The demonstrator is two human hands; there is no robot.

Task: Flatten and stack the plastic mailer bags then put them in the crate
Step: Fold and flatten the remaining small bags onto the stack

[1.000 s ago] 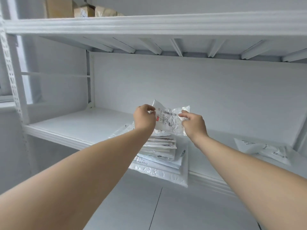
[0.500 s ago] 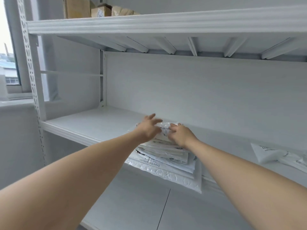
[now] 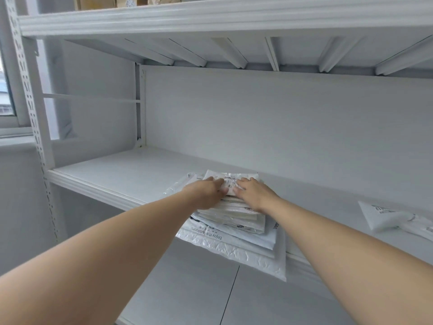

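The left hand and right hand press the top bag flat on the stack with straight fingers, gripping nothing; one loose bag right of the stack is not yet stacked, and no crate is visible.

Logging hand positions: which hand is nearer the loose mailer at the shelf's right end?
Right. The right hand presses the stack, left of the loose mailer; left hand farther left.
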